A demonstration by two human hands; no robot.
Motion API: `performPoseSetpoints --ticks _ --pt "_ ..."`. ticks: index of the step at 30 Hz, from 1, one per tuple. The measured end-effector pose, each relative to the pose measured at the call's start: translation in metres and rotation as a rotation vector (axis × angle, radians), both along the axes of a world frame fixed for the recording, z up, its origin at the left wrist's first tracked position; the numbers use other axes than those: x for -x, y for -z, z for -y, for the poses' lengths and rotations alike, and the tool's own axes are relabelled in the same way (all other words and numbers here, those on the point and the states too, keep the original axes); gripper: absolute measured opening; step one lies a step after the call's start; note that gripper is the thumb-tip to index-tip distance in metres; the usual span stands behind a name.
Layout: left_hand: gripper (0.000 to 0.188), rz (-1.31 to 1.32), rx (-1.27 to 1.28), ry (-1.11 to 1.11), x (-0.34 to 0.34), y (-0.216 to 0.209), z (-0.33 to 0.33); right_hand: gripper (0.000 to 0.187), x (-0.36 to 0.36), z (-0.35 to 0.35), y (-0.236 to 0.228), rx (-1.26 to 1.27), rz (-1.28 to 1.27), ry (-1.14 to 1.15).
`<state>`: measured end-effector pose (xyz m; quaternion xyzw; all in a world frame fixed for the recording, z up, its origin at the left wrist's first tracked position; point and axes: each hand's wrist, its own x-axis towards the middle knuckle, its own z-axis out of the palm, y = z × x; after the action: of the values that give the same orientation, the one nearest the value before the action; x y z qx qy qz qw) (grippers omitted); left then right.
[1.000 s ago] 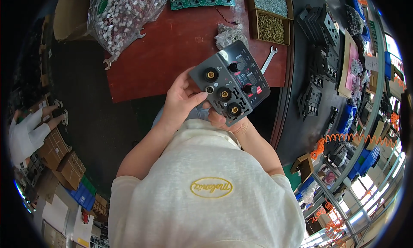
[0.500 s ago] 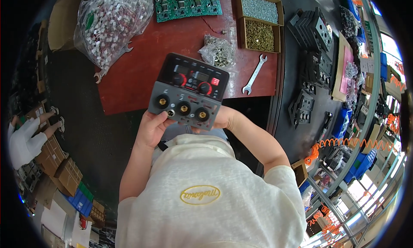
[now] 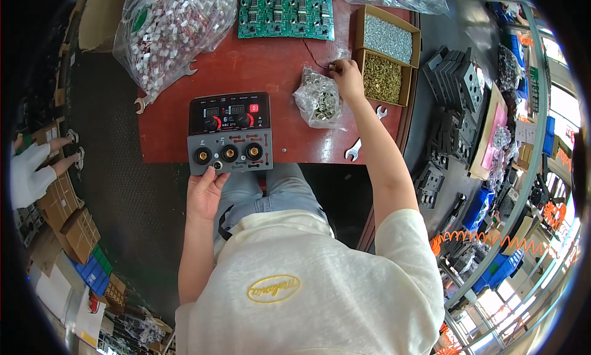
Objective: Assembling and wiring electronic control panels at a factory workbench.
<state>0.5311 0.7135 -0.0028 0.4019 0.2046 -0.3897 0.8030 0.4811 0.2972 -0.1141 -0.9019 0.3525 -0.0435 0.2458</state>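
A grey and black front panel (image 3: 237, 141), with two dials, small displays and three round sockets, stands tilted at the table's near edge. My left hand (image 3: 205, 192) grips its lower edge, thumb in front by a small round socket. My right hand (image 3: 348, 79) reaches over the table, its fingers pinched on the small round connector (image 3: 332, 67) at the end of a thin dark red wire (image 3: 311, 52). That wire runs from under the green circuit boards (image 3: 286, 16). Just below the right hand lies a clear bag of metal rings (image 3: 321, 99).
Two cardboard trays hold silver (image 3: 386, 38) and brass-coloured small parts (image 3: 381, 78). An open-ended wrench (image 3: 353, 150) lies partly under my right forearm. A big bag of wired connectors (image 3: 175, 32) and another wrench (image 3: 141, 104) are at left. Black brackets (image 3: 458, 78) stand on the right-hand bench.
My right hand has left the panel and reached forward to the wire's connector. My left hand alone now holds the panel, which has moved left and straightened.
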Motion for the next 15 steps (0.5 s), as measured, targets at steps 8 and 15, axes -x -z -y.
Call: performPoseSetpoints --ticks 8,15 --pt "0.033 -0.055 -0.066 -0.013 0.002 0.026 0.001 0.021 0.015 -0.032 -0.06 -0.288 0.302 0.044" --pt "0.036 -0.035 -0.03 0.119 -0.014 0.057 0.02 0.024 0.054 -0.11 -0.198 -0.595 0.711 0.134"
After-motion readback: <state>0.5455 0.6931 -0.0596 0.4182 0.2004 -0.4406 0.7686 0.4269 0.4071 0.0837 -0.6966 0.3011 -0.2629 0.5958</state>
